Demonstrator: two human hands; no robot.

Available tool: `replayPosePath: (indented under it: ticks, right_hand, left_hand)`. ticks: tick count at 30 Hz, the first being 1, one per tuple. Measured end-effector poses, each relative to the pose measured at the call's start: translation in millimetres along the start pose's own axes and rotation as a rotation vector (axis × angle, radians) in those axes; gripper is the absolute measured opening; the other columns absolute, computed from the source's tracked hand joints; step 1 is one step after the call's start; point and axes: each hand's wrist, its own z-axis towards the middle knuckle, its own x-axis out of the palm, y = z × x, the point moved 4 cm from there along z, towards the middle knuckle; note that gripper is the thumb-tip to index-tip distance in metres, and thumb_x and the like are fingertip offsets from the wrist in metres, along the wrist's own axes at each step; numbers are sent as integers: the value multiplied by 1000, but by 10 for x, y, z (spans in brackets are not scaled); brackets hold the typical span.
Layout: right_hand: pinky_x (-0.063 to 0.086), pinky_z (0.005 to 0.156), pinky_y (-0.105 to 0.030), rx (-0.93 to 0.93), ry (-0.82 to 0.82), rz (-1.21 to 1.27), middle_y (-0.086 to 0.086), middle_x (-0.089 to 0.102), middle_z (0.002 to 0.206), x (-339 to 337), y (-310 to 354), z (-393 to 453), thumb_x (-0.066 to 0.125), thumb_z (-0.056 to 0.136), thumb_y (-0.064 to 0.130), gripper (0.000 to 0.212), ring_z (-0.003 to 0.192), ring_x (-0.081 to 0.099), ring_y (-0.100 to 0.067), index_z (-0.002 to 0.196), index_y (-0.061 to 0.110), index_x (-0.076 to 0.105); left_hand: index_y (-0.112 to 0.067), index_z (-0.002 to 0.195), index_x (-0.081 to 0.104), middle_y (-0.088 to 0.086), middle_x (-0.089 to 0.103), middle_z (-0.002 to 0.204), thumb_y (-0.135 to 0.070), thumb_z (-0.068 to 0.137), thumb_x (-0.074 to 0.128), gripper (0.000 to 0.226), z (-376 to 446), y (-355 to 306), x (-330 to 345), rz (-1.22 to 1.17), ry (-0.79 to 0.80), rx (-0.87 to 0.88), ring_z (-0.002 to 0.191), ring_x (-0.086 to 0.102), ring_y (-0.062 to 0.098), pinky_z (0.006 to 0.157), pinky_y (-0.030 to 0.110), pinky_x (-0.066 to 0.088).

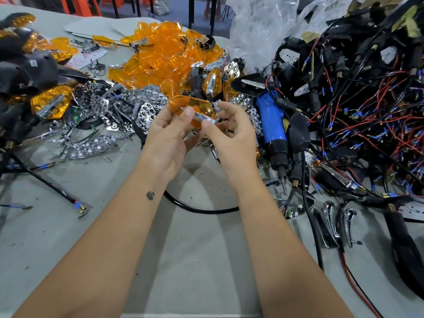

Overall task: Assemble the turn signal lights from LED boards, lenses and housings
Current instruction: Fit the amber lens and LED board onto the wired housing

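Observation:
Above the middle of the table I hold an orange lens (195,106) with a chrome strip on it. My left hand (167,136) grips it from the left, thumb on top. My right hand (231,131) touches its right end with thumb and fingers. Behind it lies a heap of loose orange lenses (160,58). Chrome reflector pieces (128,106) are scattered to the left. Black housings with red and black wires (355,99) are piled at the right.
A blue electric screwdriver (271,125) lies just right of my right hand, tip toward me. Assembled orange lights (50,102) sit at the left. Clear plastic bags (259,26) stand behind. A black cable (202,210) crosses the grey tabletop under my wrists.

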Motion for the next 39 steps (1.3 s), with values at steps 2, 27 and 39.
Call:
replayPosePath:
  ticks: [2, 27, 39]
  right_hand:
    - [54, 85, -22, 23, 50, 37, 0, 65, 114, 24, -11, 5, 70, 91, 22, 23, 101, 63, -12, 111, 32, 61]
    - [55, 72, -34, 30, 135, 35, 1, 64, 79, 109, -73, -21, 66, 95, 26, 10, 72, 59, -10, 91, 17, 63]
    - [54, 64, -26, 171, 94, 212, -8, 68, 78, 110, -136, 2, 60, 96, 42, 45, 69, 61, -17, 99, -4, 64]
  left_hand:
    - [-19, 102, 60, 6, 67, 107, -20, 84, 65, 19, -9, -5, 18, -11, 45, 4, 98, 67, 21, 88, 39, 54]
    - [-16, 92, 60, 1, 65, 78, -17, 75, 70, 20, 1, -49, -4, 70, 16, 32, 68, 46, 15, 47, 12, 40]
    - [-14, 88, 64, -3, 69, 70, -29, 74, 73, 22, -48, 18, 17, -17, -80, -118, 56, 61, 4, 48, 12, 48]
